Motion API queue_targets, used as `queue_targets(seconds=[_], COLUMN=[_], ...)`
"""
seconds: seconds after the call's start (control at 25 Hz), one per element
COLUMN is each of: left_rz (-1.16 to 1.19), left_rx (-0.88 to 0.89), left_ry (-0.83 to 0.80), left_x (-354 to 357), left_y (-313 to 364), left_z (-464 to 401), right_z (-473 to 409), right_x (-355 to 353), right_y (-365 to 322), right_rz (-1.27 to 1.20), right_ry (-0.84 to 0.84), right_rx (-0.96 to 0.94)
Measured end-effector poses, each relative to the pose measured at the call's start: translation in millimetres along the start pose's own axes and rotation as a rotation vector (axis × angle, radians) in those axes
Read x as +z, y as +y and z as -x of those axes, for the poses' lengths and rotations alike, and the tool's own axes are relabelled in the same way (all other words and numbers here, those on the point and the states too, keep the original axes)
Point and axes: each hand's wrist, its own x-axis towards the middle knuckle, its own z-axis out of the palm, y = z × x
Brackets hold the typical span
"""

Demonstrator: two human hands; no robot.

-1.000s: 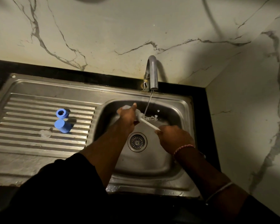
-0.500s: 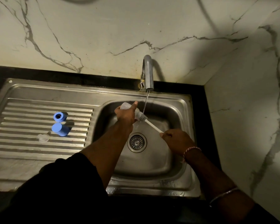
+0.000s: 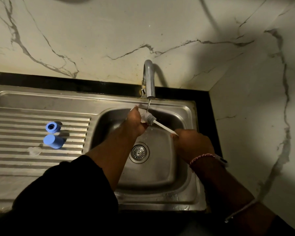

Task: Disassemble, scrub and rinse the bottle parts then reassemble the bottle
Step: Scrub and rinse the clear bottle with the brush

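Right hand [image 3: 192,143] nearest, gripping brush [image 3: 158,124] handle | brush slants up-left, bristles just outside the bottle [image 3: 142,114] mouth | left hand [image 3: 134,123] farther, wrapped round bottle under tap [image 3: 149,79] | blue cap [image 3: 53,141] and ring [image 3: 51,126] left on drainer [image 3: 15,120].

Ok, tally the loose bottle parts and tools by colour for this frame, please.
Blue: 2, ring and cap, on the drainboard.
Clear: 2, teat on the drainboard, bottle in left hand.
White: 1, brush in right hand.
Total: 5
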Motion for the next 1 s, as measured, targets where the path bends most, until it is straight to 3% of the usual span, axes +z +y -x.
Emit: queue_targets(seconds=[0.16, 0.36, 0.44, 0.52, 0.6, 0.68, 0.8, 0.88, 1.0], left_rz=[0.099, -0.016, -0.002, 0.048, 0.111, 0.098, 0.031, 0.021, 0.053], left_rx=[-0.045, -0.022, -0.017, 0.018, 0.055, 0.040, -0.052, -0.054, 0.001], left_ry=[0.027, 0.009, -0.022, -0.003, 0.002, -0.005, -0.066, -0.070, -0.050], left_x=[-5.4, -4.8, 1.7, 0.6, -4.2, -5.7, -2.1, -8.7, -11.2], left_y=[-5.0, -10.0, -9.7, 6.7, 14.0, 7.4, -13.7, -4.3, 2.2], left_z=[-3.7, -1.9, -5.2, -1.3, -6.9, -6.1, -6.8, -7.4, -14.1], right_z=[-11.7, -34.3, -40.8, -52.7, -62.1, -63.0, -41.1, -27.6, -30.9], right_x=[-21.2, -40.9, -36.2, -29.0, -25.3, -31.4, -41.5, -38.9, -37.8], right_y=[-22.8, -58.8, -57.3, -50.0, -41.1, -44.5, -62.1, -60.8, -44.9], right_rz=[0.120, 0.290, 0.166, -0.146, -0.362, -0.256, 0.193, 0.253, 0.184], right_ry=[-0.012, 0.070, -0.038, -0.217, -0.287, -0.221, 0.027, 0.033, 0.002], right_rx=[-0.012, -0.135, -0.070, 0.100, 0.202, 0.191, -0.086, -0.212, -0.103])
